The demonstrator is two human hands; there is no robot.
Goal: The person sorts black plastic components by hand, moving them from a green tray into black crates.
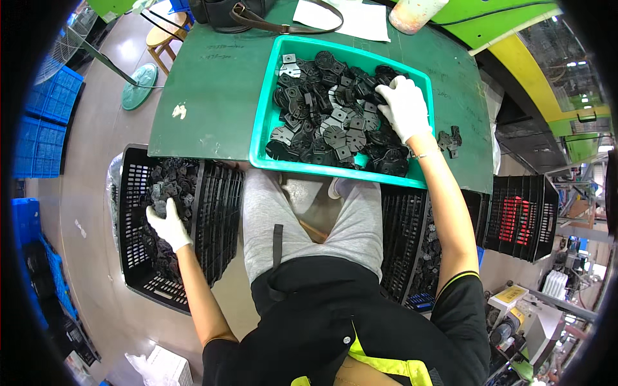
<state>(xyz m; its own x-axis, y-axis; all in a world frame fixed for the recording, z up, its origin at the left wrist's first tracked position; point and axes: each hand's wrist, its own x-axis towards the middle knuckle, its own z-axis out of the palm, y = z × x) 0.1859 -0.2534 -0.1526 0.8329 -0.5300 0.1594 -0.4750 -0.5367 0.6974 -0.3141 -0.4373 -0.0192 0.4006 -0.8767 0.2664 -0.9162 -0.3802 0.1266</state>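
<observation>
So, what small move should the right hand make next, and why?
Perhaps lift one black part from the green tray, since the right hand is down among the parts there; whether it grips one is unclear.

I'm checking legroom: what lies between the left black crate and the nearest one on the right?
In the head view, the person's grey-trousered legs, plus some floor.

Tray wall (261, 125), table edge (199, 157) between hands (170, 228) (405, 109)
</observation>
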